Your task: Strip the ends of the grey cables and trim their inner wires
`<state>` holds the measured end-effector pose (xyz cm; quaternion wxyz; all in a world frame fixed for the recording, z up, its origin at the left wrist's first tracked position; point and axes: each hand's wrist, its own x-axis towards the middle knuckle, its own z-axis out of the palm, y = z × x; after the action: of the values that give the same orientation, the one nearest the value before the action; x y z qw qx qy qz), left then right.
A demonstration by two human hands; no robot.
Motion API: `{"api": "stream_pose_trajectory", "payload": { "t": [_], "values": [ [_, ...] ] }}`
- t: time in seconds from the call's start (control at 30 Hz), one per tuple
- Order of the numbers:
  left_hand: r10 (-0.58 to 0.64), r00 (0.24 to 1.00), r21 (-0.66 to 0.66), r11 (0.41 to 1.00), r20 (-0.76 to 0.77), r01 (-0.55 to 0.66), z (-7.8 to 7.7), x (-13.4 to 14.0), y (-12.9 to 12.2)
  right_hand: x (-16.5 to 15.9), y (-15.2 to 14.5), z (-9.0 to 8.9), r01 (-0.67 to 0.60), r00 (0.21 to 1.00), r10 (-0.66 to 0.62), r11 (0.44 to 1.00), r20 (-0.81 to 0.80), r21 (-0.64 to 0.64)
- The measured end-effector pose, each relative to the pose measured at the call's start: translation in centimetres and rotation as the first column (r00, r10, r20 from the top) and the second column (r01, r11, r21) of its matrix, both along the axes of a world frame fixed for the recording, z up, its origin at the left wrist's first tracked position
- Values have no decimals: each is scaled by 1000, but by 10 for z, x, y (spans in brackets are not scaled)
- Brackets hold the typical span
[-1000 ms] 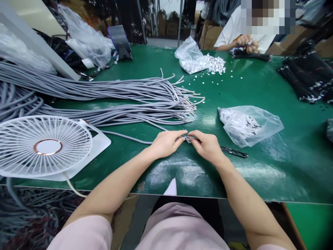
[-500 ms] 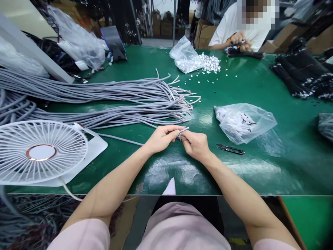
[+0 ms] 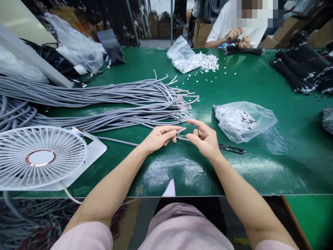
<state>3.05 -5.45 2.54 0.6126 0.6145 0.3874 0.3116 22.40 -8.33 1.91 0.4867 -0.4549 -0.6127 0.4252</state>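
My left hand [image 3: 159, 139] pinches the stripped end of a grey cable [image 3: 117, 140], whose length runs off to the left behind the fan. Thin pale strands [image 3: 181, 136] stick out past my left fingertips toward the right. Just beside them is my right hand [image 3: 204, 138], thumb and forefinger spread apart, the thumb tip close to the strands; whether it touches them I cannot tell. Black thread snips [image 3: 232, 149] lie on the table right of my right hand. Beyond my hands are two bundles of grey cables [image 3: 111, 91] with stripped ends.
A white fan [image 3: 41, 158] stands at the left front. An open plastic bag of small white and black pieces [image 3: 244, 121] lies to the right. Farther back, another bag [image 3: 183, 57] spills tiny white bits. Across the green table [image 3: 145, 59] a co-worker handles black cables [image 3: 244, 51].
My right hand has let go of the strands, opened its fingers and moved slightly right, now covering one end of the snips. My left hand still holds the cable end.
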Motion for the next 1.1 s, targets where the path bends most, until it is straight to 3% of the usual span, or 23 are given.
{"api": "stream_pose_trajectory", "payload": {
  "t": [0.27, 0.57, 0.8, 1.1],
  "values": [
    [-61, 996, -34, 997, 71, 64, -3, 0, 0, -19, -1, -5, -168, 984, 156, 973, -87, -157],
    [-84, 994, -30, 996, 69, 86, -2, -1, -1, -12, 0, -3, -124, 983, 106, 986, -148, -115],
    [-128, 991, -41, 991, 44, 130, 0, -4, -1, -9, 2, -8, -351, 923, 307, 918, -233, -183],
    [-115, 992, -21, 993, 45, 116, -2, -2, -1, -13, 2, -7, -198, 980, 198, 969, -16, -151]
  ]
}}
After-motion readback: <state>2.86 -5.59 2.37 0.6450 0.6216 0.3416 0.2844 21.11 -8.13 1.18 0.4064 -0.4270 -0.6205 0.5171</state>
